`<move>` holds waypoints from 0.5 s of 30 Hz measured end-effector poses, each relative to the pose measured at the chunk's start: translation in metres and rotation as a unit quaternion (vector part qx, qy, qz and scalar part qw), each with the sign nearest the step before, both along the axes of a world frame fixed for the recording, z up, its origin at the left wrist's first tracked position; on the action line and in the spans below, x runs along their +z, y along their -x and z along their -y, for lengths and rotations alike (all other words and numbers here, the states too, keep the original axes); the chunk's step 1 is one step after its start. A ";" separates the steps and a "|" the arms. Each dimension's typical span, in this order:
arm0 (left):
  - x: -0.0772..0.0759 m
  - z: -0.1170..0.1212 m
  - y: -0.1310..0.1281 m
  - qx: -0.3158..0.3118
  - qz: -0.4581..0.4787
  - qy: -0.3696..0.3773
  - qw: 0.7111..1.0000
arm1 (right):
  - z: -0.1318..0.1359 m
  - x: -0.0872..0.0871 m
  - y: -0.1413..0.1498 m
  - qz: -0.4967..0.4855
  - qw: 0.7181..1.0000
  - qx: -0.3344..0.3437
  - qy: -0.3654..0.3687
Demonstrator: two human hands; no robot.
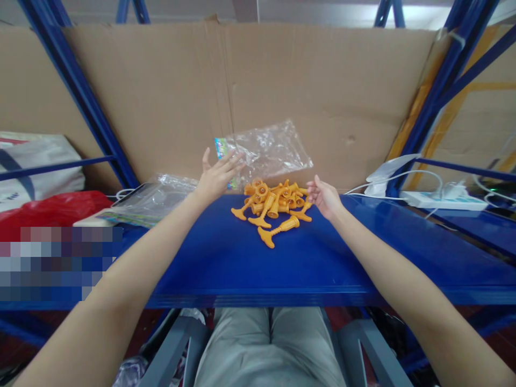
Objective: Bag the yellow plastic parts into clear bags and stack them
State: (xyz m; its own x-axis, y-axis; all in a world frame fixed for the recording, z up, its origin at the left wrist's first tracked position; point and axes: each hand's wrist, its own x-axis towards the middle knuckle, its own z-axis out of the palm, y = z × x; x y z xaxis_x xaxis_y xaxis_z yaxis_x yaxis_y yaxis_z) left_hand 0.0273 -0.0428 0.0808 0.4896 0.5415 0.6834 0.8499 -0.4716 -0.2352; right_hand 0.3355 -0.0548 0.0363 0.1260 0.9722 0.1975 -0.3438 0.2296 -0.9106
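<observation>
A heap of orange plastic pieces (273, 206), each with a T-shaped handle and a flared, cup-like end, lies on the blue tabletop. One orange piece (279, 231) rests apart at the front of the heap. Behind them a clear plastic bag (278, 148) with a colourful printed strip leans at the cardboard. My left hand (217, 176) is open, its fingers spread before the strip end of the bag; whether they touch it I cannot tell. At the right side of the heap, my right hand (325, 199) has loosely bent, parted fingers and holds nothing visible.
Several flat clear bags (155, 199) lie at the left beside a red plastic bag (60, 209). A white power strip (443, 200) with cables sits at the right. Upright cardboard (330, 91) backs the blue table (258, 269), between blue metal posts (439, 91).
</observation>
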 end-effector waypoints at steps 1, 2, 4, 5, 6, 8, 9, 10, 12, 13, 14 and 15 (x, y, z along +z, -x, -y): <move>0.003 0.000 0.010 0.028 0.023 -0.004 0.999 | 0.000 -0.001 0.001 0.007 1.000 0.001 0.003; 0.006 0.000 0.022 0.055 0.046 -0.009 0.997 | 0.001 -0.001 0.002 0.014 1.000 0.005 0.006; 0.004 -0.002 0.047 0.112 0.075 -0.013 0.991 | 0.001 -0.003 0.003 0.034 0.999 0.018 0.017; 0.001 -0.002 0.061 0.143 0.085 -0.010 0.986 | 0.001 -0.004 0.004 0.047 0.998 0.026 0.022; -0.005 -0.002 0.076 0.177 0.096 -0.005 0.979 | 0.001 -0.005 0.005 0.060 0.997 0.033 0.025; -0.022 0.000 0.105 0.225 0.075 0.030 0.971 | 0.000 -0.007 0.006 0.086 0.995 0.043 0.027; -0.032 0.002 0.118 0.253 0.066 0.043 0.964 | 0.000 -0.008 0.006 0.098 0.994 0.046 0.026; -0.042 0.004 0.131 0.280 0.056 0.057 0.957 | -0.001 -0.009 0.006 0.110 0.992 0.049 0.024; -0.059 0.009 0.152 0.341 0.037 0.094 0.935 | -0.002 -0.012 0.006 0.133 0.989 0.052 0.022; -0.065 0.011 0.160 0.374 0.019 0.125 0.919 | -0.002 -0.013 0.006 0.145 0.988 0.053 0.023; -0.069 0.013 0.167 0.406 0.002 0.165 0.899 | -0.003 -0.014 0.006 0.156 0.986 0.053 0.025; -0.071 0.013 0.172 0.430 -0.012 0.200 0.880 | -0.003 -0.015 0.006 0.169 0.984 0.052 0.029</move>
